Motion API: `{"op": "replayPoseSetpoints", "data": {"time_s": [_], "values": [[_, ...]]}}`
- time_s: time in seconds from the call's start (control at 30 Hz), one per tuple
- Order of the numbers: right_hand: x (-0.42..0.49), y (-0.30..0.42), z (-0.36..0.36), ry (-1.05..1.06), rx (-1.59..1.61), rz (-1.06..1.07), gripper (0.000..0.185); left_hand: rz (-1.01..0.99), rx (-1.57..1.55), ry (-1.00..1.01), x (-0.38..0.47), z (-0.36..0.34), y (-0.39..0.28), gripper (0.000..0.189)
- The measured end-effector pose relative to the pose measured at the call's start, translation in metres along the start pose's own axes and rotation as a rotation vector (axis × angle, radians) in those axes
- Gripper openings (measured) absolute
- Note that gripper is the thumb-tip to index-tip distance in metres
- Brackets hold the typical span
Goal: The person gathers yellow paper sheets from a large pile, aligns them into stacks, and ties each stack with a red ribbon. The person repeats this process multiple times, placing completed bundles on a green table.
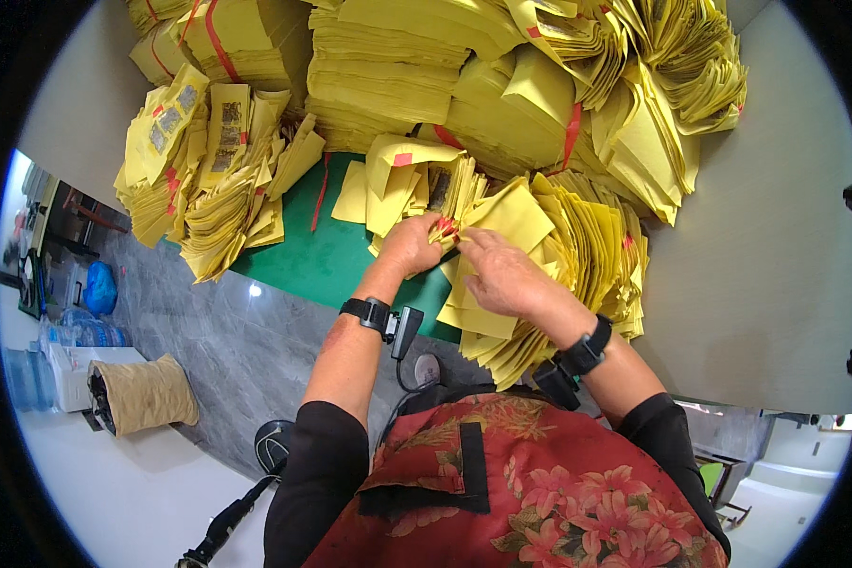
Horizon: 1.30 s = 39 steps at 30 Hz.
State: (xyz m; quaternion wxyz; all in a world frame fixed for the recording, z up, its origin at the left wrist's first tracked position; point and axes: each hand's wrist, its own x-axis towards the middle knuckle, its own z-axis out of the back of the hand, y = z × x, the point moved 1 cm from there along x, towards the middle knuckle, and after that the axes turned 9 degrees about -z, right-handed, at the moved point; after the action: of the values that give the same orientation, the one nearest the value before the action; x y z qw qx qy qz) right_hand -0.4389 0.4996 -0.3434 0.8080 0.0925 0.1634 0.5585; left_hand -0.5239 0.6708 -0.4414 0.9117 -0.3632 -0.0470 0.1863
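My left hand (413, 247) grips a bundle of folded yellow paper (461, 186) near its lower end, where red marks (445, 227) show between the folds. Reaching in from the right, my right hand (502, 275) has its fingertips at the edge of that bundle, above loose yellow sheets (479, 305). Whether those fingers pinch a sheet is hidden. A wide yellow sheet (514, 216) lies just beyond my right knuckles. Fanned folded paper (582, 241) spreads to the right of this hand. Beneath the papers is a green table surface (305, 266).
Folded bundles (220, 206) with printed grey patches stand at the left. Tall stacks of yellow paper (390, 71), some tied with red straps (220, 42), line the back. Grey panels (752, 284) flank the table. A cable runs from the left wrist device (404, 334).
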Motion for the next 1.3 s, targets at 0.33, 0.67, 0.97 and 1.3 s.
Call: {"op": "replayPoseSetpoints", "data": {"time_s": [0.33,0.67,0.97,1.3], "values": [[0.008,-0.029,-0.011,0.159,0.115,-0.354,0.053,-0.061,0.004,-0.025,-0.008,0.013,0.018,0.049],[0.025,-0.038,-0.048,0.241,0.544,-0.514,0.066,-0.085,0.590,-0.042,-0.026,-0.033,-0.006,0.039],[0.022,-0.013,-0.037,0.229,1.141,-0.657,0.078,-0.096,0.076,-0.208,-0.033,0.026,-0.046,0.021],[0.038,-0.016,-0.065,-0.096,1.273,-0.529,0.036,-0.120,-0.453,0.070,-0.053,-0.010,-0.028,0.050]]}}
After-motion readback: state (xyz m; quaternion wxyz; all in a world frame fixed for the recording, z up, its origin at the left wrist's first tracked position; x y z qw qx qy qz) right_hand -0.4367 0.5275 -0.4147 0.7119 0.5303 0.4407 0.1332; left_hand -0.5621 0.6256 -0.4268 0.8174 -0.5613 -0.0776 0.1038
